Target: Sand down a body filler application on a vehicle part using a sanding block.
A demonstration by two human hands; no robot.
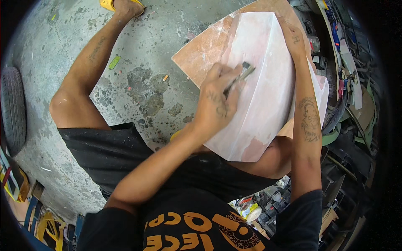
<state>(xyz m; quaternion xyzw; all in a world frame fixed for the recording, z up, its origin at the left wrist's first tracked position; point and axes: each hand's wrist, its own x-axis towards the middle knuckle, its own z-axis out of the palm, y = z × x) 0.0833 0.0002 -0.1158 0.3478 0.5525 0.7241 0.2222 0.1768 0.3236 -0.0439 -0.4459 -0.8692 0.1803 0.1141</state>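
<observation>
the person is sitting on the stained grey concrete floor [138,54], with a large pale pink-and-white moulded panel [264,92] resting across the lap and leaning away from the body. the left hand [215,102] is closing its grip around a thin dark-handled metal scraper [238,77], pressing the blade flat against the panel's white face. the right hand [293,39] is reaching farther out, its grip curling over the panel's far right edge. a worn black tyre [12,108] is lying at the floor's left edge.
</observation>
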